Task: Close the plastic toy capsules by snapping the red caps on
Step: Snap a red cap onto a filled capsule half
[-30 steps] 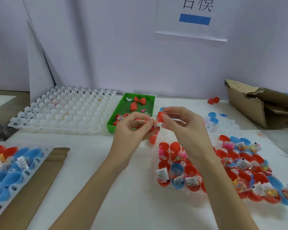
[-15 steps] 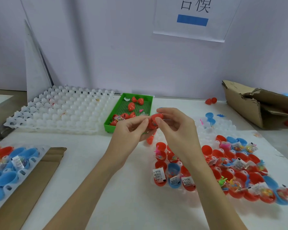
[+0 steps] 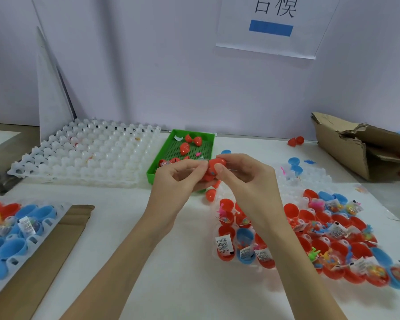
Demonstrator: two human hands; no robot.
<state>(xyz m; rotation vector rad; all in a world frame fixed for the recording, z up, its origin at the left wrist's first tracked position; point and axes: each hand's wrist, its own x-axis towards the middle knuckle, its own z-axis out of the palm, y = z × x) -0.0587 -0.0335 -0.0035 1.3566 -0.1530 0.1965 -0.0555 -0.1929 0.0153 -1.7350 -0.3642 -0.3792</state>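
The left hand (image 3: 178,179) and right hand (image 3: 243,179) are both pinching one red capsule (image 3: 214,168) above the table centre. At 12 o'clock a green tray (image 3: 208,138) is holding loose red caps (image 3: 184,147). At 4 o'clock a clear tray (image 3: 310,181) is holding open halves (image 3: 291,210) with toys.
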